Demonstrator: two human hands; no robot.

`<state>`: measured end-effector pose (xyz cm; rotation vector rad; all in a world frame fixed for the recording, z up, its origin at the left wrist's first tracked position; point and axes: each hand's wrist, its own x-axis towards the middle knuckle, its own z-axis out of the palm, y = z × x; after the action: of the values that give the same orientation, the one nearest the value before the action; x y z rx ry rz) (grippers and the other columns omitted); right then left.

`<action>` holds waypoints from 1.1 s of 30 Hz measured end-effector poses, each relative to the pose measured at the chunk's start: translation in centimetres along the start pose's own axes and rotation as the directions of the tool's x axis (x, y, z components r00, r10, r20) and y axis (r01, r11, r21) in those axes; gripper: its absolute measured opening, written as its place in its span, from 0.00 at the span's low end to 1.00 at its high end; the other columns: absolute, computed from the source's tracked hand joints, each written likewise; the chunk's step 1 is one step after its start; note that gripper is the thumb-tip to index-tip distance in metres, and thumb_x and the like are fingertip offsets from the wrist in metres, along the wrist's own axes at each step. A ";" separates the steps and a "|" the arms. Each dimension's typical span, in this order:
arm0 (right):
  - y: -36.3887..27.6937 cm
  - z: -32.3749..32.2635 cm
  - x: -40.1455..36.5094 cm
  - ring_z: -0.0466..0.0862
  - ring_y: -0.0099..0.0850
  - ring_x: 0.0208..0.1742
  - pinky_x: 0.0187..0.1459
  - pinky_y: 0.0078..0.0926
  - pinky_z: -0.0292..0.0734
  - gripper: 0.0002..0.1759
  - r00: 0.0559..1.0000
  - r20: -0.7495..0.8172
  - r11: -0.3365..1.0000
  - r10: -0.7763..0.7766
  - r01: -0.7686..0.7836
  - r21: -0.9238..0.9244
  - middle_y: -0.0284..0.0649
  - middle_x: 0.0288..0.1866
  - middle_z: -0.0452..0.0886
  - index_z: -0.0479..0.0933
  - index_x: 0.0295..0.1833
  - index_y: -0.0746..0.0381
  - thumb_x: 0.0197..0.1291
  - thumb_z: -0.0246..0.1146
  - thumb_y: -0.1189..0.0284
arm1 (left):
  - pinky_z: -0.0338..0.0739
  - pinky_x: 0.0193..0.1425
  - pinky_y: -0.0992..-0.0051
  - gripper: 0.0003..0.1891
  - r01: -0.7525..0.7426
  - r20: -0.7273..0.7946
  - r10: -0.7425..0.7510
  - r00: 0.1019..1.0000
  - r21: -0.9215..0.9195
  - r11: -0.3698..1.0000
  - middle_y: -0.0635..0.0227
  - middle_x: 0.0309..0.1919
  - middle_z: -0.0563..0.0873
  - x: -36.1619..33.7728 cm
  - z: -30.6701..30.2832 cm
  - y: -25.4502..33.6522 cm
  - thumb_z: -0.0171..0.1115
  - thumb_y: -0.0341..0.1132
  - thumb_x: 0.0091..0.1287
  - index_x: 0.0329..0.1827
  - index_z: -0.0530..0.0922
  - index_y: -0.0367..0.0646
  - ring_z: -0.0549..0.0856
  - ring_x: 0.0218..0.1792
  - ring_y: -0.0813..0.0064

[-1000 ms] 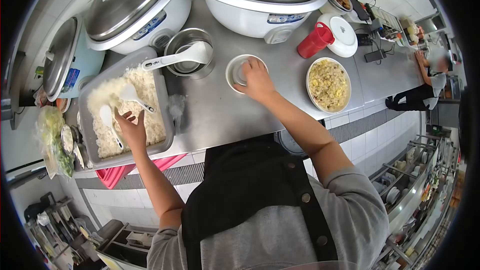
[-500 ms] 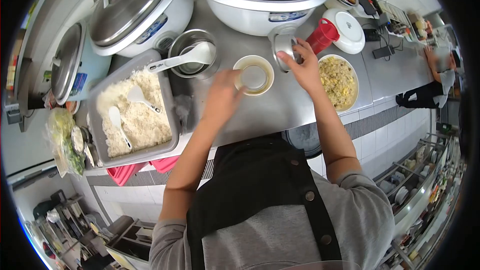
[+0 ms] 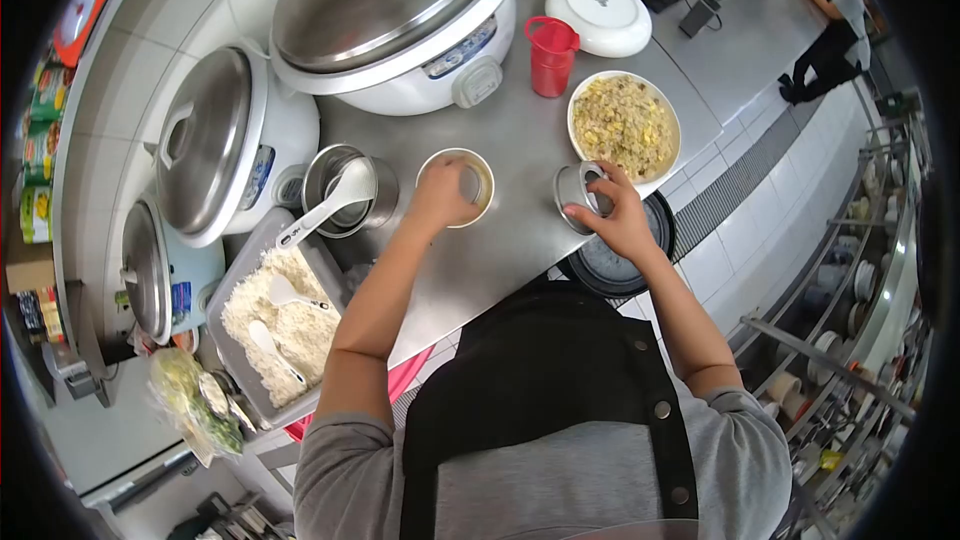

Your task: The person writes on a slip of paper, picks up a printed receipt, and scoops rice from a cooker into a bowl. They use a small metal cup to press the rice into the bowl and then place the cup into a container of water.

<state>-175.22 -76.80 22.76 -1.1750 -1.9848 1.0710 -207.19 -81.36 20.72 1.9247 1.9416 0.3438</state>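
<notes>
My left hand (image 3: 443, 197) reaches over a pale round bowl (image 3: 486, 202). Its curled fingers are down inside the bowl, and what they grip, if anything, is hidden. In my right hand (image 3: 618, 212) is a small metal cup (image 3: 568, 197), tilted on its side, with thumb and fingers at its rim. Just beyond that hand stands a plate of fried rice (image 3: 625, 125) with yellow egg bits. Left of the bowl, a white rice paddle (image 3: 335, 202) lies across a metal pot (image 3: 325, 175).
A grey tub (image 3: 322, 258) of white rice holds two white paddles. Large lidded rice cookers (image 3: 400, 90) line the wall side. A red jug (image 3: 552, 65) and an upturned white plate (image 3: 600, 20) stand farther back. Another person (image 3: 835, 10) is at the counter's far end.
My left hand has moved from beside the bowl's rim into it. My right hand has brought the metal cup nearer to me, away from the rice cooker. The view has turned.
</notes>
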 end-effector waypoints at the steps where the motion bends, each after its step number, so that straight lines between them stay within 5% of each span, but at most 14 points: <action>1: 0.0 -0.3 -0.8 0.76 0.56 0.68 0.64 0.43 0.74 0.27 1.000 -0.009 1.000 0.021 -0.021 -0.004 0.63 0.70 0.71 0.84 0.42 0.69 0.49 0.81 0.56 | 0.77 0.67 0.60 0.37 -0.017 -0.003 0.017 1.000 -0.041 0.999 0.44 0.59 0.80 -0.2 -0.4 -0.1 0.78 0.38 0.44 0.61 0.79 0.34 0.81 0.61 0.48; 8: -2.0 0.0 -3.3 0.76 0.57 0.68 0.64 0.43 0.75 0.29 0.990 -0.113 0.993 0.087 -0.095 -0.069 0.64 0.70 0.71 0.84 0.43 0.69 0.49 0.80 0.54 | 0.79 0.63 0.62 0.41 -0.203 0.123 0.188 0.974 0.121 0.972 0.46 0.56 0.82 -0.3 -2.0 0.1 0.79 0.38 0.43 0.64 0.79 0.34 0.83 0.58 0.52; 10: -4.1 0.5 -3.7 0.78 0.51 0.67 0.64 0.40 0.74 0.28 0.989 -0.123 0.991 0.079 -0.091 -0.096 0.57 0.69 0.73 0.82 0.42 0.69 0.50 0.80 0.56 | 0.79 0.63 0.64 0.42 -0.125 0.239 0.133 0.962 -0.051 0.991 0.48 0.58 0.83 0.6 -2.5 -1.3 0.79 0.38 0.43 0.67 0.77 0.35 0.84 0.57 0.53; 13: -5.7 1.3 -4.1 0.73 0.59 0.71 0.66 0.44 0.73 0.29 0.991 -0.113 0.996 0.076 -0.081 -0.044 0.65 0.71 0.69 0.84 0.44 0.69 0.49 0.80 0.53 | 0.79 0.63 0.66 0.43 -0.060 0.290 0.135 0.947 -0.253 0.966 0.53 0.60 0.84 1.1 -4.8 -2.9 0.79 0.37 0.45 0.69 0.76 0.37 0.84 0.58 0.55; 14: -5.6 1.7 -4.4 0.79 0.51 0.65 0.61 0.40 0.76 0.30 0.991 -0.135 0.994 0.013 -0.028 -0.109 0.60 0.66 0.75 0.82 0.46 0.68 0.50 0.80 0.53 | 0.79 0.63 0.66 0.43 -0.051 0.285 0.144 0.948 -0.312 0.949 0.55 0.61 0.84 0.9 -6.1 -3.0 0.79 0.37 0.45 0.70 0.76 0.38 0.84 0.58 0.56; 16: -6.1 2.0 -4.7 0.80 0.38 0.56 0.54 0.35 0.76 0.30 0.983 -0.071 0.983 0.172 -0.166 0.079 0.49 0.58 0.77 0.77 0.51 0.65 0.56 0.76 0.52 | 0.78 0.65 0.64 0.43 0.031 0.232 0.161 0.959 -0.653 0.756 0.55 0.63 0.82 0.2 -8.9 -3.2 0.78 0.37 0.49 0.72 0.73 0.37 0.83 0.61 0.56; 19: -7.6 2.8 -5.2 0.81 0.25 0.48 0.47 0.28 0.76 0.30 0.929 0.026 0.831 0.370 -0.344 0.437 0.39 0.50 0.79 0.71 0.58 0.61 0.63 0.70 0.51 | 0.76 0.70 0.60 0.43 0.088 0.162 0.237 0.958 -0.952 0.294 0.52 0.66 0.80 -1.7 -11.3 -3.2 0.75 0.37 0.55 0.75 0.67 0.36 0.80 0.66 0.54; 21: -9.1 3.8 -5.6 0.81 0.24 0.48 0.48 0.28 0.76 0.28 0.877 0.076 0.562 0.474 -0.368 0.741 0.38 0.50 0.79 0.70 0.60 0.60 0.69 0.65 0.49 | 0.74 0.73 0.58 0.43 0.092 0.081 0.315 0.946 -0.996 -0.021 0.50 0.67 0.78 -3.2 -11.6 -3.6 0.74 0.38 0.58 0.76 0.64 0.34 0.78 0.68 0.53; 24: -9.5 5.4 -6.0 0.79 0.37 0.61 0.62 0.39 0.74 0.29 0.872 0.324 0.117 0.367 -0.389 0.914 0.47 0.59 0.78 0.70 0.66 0.56 0.74 0.53 0.46 | 0.72 0.75 0.55 0.40 0.093 -0.056 0.389 0.920 -0.931 -0.354 0.46 0.68 0.76 -4.9 -9.4 -2.8 0.73 0.39 0.61 0.74 0.64 0.36 0.75 0.71 0.47; 27: -10.0 8.0 -6.4 0.76 0.45 0.68 0.69 0.50 0.71 0.31 0.864 0.426 -0.176 0.267 -0.391 0.903 0.52 0.62 0.78 0.72 0.66 0.55 0.75 0.47 0.43 | 0.72 0.75 0.54 0.32 0.012 -0.075 0.287 0.955 -0.957 -0.290 0.46 0.65 0.78 -6.1 -7.6 0.7 0.68 0.32 0.61 0.69 0.67 0.38 0.78 0.68 0.49; 30: -10.9 10.7 -6.9 0.74 0.51 0.70 0.71 0.60 0.67 0.33 0.900 0.388 -0.329 0.199 -0.311 0.891 0.53 0.68 0.75 0.70 0.69 0.56 0.75 0.44 0.42 | 0.69 0.76 0.55 0.35 -0.375 -0.341 0.282 0.897 -0.924 0.074 0.46 0.70 0.73 -7.8 -4.7 5.5 0.76 0.38 0.58 0.66 0.67 0.42 0.71 0.74 0.49; 33: -12.3 11.6 -7.5 0.73 0.54 0.71 0.71 0.60 0.66 0.34 0.942 0.268 -0.338 0.203 -0.190 0.922 0.52 0.72 0.72 0.67 0.74 0.57 0.76 0.42 0.45 | 0.63 0.77 0.52 0.46 -0.685 -0.511 0.462 0.725 -0.459 0.567 0.45 0.76 0.65 -9.2 -2.4 5.5 0.84 0.41 0.48 0.68 0.65 0.42 0.63 0.78 0.48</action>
<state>-186.33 -91.02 26.86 -0.3626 -0.0757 2.1603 -203.38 -90.10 26.14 2.0311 1.0071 1.4083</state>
